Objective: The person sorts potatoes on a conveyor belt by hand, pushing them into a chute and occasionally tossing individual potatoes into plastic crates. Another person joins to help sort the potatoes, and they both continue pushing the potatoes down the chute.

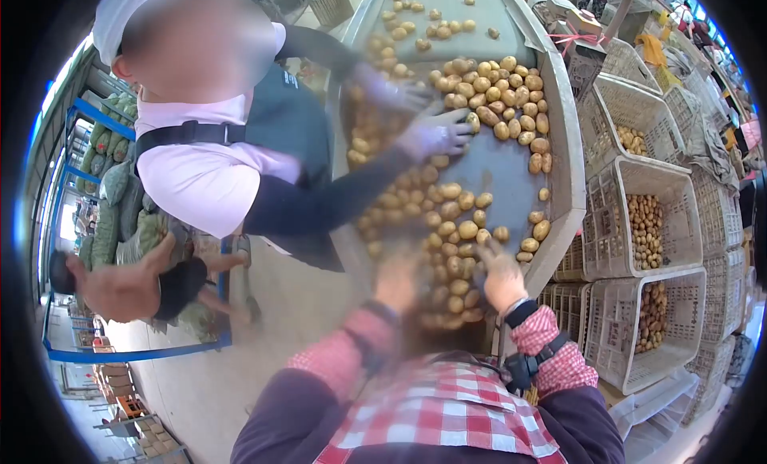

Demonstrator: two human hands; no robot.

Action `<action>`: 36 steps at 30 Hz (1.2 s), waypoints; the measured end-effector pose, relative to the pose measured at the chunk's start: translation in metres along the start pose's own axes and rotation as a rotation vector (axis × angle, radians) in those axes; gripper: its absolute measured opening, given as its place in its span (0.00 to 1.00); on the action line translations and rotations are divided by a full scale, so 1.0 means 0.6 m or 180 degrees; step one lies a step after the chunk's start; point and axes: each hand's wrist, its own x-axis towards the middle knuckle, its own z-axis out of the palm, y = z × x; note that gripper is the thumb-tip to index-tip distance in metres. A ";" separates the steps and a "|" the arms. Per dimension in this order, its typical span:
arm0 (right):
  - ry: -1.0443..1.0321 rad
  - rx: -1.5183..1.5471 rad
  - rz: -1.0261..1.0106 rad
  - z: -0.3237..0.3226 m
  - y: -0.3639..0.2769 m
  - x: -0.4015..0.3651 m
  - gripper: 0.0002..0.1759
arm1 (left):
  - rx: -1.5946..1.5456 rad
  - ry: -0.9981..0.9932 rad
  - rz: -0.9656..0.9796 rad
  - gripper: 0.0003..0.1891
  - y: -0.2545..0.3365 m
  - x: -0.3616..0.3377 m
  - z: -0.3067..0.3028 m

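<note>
Many yellow-brown potatoes (pixel 457 266) lie on the grey sorting table (pixel 511 180), heaped along its near and left side. My left hand (pixel 399 279) is at the heap's left edge, its fingers smeared by motion. At the right of the near heap, my right hand (pixel 502 279) reaches forward with its fingers stretched out over the potatoes, touching or just above them. Across from me, a co-worker's two gloved hands (pixel 438 135) rest among the potatoes farther up the table.
A metal side wall (pixel 566 144) borders the table on the right. Beyond it stand plastic crates (pixel 611 224), several with potatoes inside. The co-worker (pixel 200 168) leans in from the left. Farther left, another person (pixel 128 280) bends near a blue rack (pixel 140 352) of filled sacks.
</note>
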 end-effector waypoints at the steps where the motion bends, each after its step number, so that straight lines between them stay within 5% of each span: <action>1: 0.0274 -0.0252 0.0153 -0.008 -0.001 0.013 0.36 | -0.0084 0.0456 -0.0427 0.31 0.011 0.030 -0.040; 2: 0.0539 -0.0502 0.0309 -0.012 -0.003 0.020 0.37 | 0.0954 0.1060 -0.0443 0.35 -0.041 0.058 -0.003; 3: 0.0374 -0.0644 0.0412 -0.011 -0.009 0.018 0.38 | 0.0658 0.1029 -0.0548 0.39 -0.087 0.086 0.019; 6: -0.0026 -0.1056 0.0613 0.002 -0.029 0.015 0.43 | 0.0353 -0.0240 -0.1155 0.41 0.006 0.106 -0.056; 11: 0.0184 -0.0773 0.0658 0.060 0.006 0.017 0.39 | 0.0344 -0.0195 -0.0303 0.43 -0.026 -0.009 0.058; 14: 0.0725 -0.0314 0.0566 0.021 -0.012 0.031 0.33 | 0.0795 -0.1344 0.0032 0.41 -0.008 -0.030 0.049; 17: 0.1149 -0.0654 0.0356 0.005 -0.024 0.055 0.34 | 0.0077 -0.1127 0.0158 0.36 0.007 -0.062 0.052; 20: 0.0486 -0.1067 0.0290 0.029 -0.024 0.054 0.37 | -0.0174 -0.0882 0.0444 0.35 0.003 -0.051 0.015; 21: -0.0248 -0.0692 0.0513 0.017 -0.036 0.037 0.39 | -0.0200 -0.0763 0.0509 0.35 0.014 -0.044 -0.001; 24: -0.0241 -0.1271 0.0328 0.029 -0.063 -0.003 0.36 | 0.0465 -0.0037 -0.0215 0.34 0.039 -0.030 -0.007; 27: -0.0841 -0.0426 0.0052 0.037 -0.005 0.020 0.38 | 0.0608 0.0036 0.0334 0.29 0.014 -0.048 0.044; 30: 0.0187 0.0366 -0.0033 -0.031 0.016 0.061 0.34 | -0.0123 -0.0483 0.0887 0.25 0.018 -0.051 0.039; 32: 0.1403 -0.0082 0.0021 -0.052 0.072 0.100 0.26 | -0.0272 -0.0849 0.0844 0.26 0.009 -0.055 0.042; 36: 0.2159 -0.0448 0.0174 -0.177 0.115 0.227 0.31 | 0.0108 -0.1394 0.0943 0.21 -0.005 -0.051 0.070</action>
